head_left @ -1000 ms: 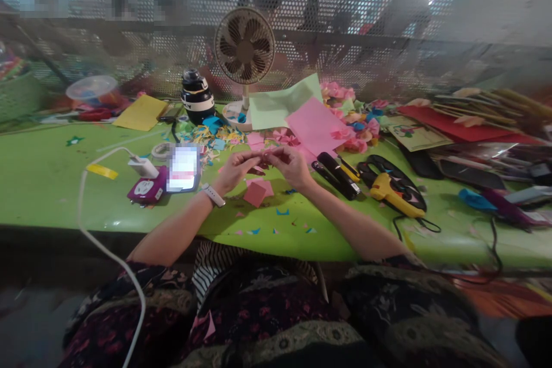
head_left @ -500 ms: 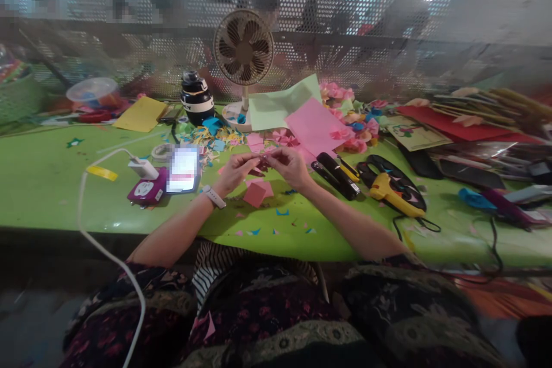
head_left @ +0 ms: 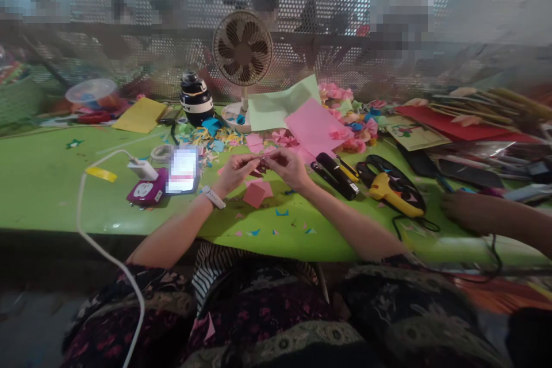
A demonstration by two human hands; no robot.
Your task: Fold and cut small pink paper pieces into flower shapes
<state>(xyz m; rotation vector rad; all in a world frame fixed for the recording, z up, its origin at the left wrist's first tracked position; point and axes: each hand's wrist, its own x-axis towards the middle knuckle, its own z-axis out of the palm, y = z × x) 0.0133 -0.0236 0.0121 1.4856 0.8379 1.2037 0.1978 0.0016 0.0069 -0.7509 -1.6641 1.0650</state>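
Left hand [head_left: 235, 171] and right hand [head_left: 290, 165] met above the green surface [head_left: 52, 190], fingertips pinched on a small folded pink paper piece [head_left: 261, 162]. Pink paper squares [head_left: 257, 191] lay beneath, near the front edge. Another person's hand [head_left: 461, 210] rested toward the right edge.

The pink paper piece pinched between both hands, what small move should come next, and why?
Probably press the fold tighter: the left hand and right hand meet fingertip to fingertip on the small pink paper piece, held above the green table. A second person's arm reaches in at right, so keeping the work close looks wise.
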